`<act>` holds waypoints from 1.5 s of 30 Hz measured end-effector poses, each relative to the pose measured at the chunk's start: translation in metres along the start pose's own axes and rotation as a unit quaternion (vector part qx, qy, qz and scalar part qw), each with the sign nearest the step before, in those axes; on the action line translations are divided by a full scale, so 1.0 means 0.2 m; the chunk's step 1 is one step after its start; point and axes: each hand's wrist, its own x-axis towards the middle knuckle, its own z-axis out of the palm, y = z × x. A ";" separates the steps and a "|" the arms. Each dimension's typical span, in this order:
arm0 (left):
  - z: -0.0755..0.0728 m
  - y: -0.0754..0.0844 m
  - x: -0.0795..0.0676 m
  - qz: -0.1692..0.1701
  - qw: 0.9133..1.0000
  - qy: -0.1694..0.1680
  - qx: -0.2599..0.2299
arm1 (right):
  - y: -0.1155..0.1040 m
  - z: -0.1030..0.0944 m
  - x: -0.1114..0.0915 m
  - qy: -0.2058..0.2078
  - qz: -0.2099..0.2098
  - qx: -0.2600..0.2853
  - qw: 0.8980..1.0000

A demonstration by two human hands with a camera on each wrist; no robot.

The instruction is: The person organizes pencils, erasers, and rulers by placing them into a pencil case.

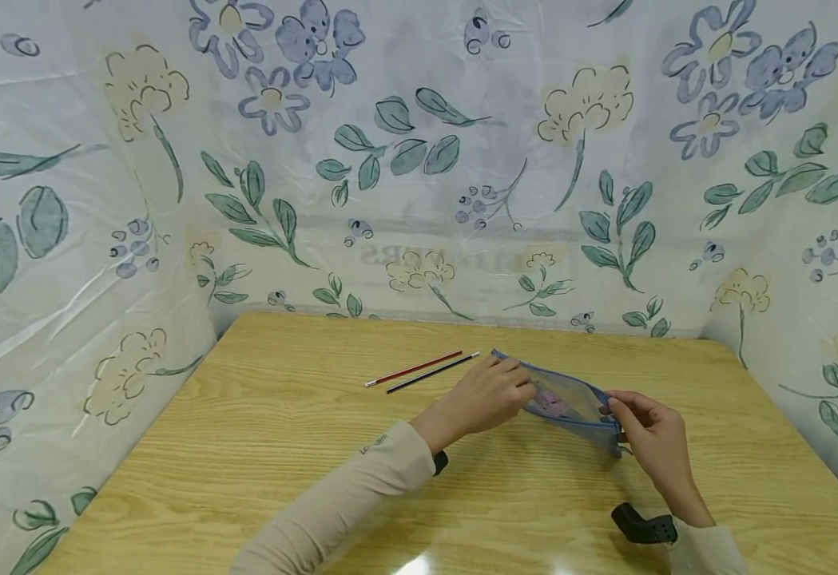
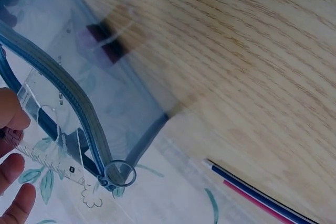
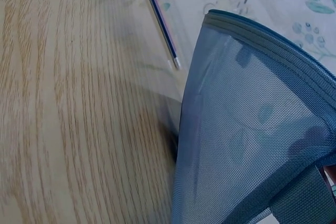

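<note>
A blue mesh zip pouch (image 1: 584, 423) is held above the table with its zipped mouth open. At its right end my right hand (image 1: 652, 439) grips the edge between thumb and fingers. My left hand (image 1: 486, 395) is over the pouch's far left part. In the left wrist view, the fingers of that hand pinch a clear plastic ruler or set square (image 2: 47, 156) with printed graduations, at the pouch's mouth. Through the mesh shows a small purple and dark block (image 2: 105, 43), its kind unclear. A zip pull ring (image 2: 120, 173) hangs at the pouch's corner.
Left of the pouch, a red pencil (image 1: 415, 369) and a dark blue pencil (image 1: 433, 372) lie side by side on the wooden table (image 1: 282, 447). A floral cloth (image 1: 404, 208) hangs behind the table and along both sides.
</note>
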 end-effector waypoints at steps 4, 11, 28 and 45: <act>0.01 -0.01 0.00 -0.009 0.998 0.054 0.010 | 0.00 0.00 0.00 -0.002 0.001 -0.001 1.000; 0.02 -0.01 0.01 -0.009 0.997 0.067 0.025 | 0.01 0.00 0.00 -0.001 0.008 -0.004 1.000; 0.08 0.03 0.05 -0.003 1.000 0.014 0.009 | 0.01 0.00 0.01 -0.001 0.015 -0.005 1.000; 0.10 0.05 0.09 -0.056 0.997 -0.060 -0.003 | 0.00 0.00 0.00 -0.002 0.018 0.010 1.000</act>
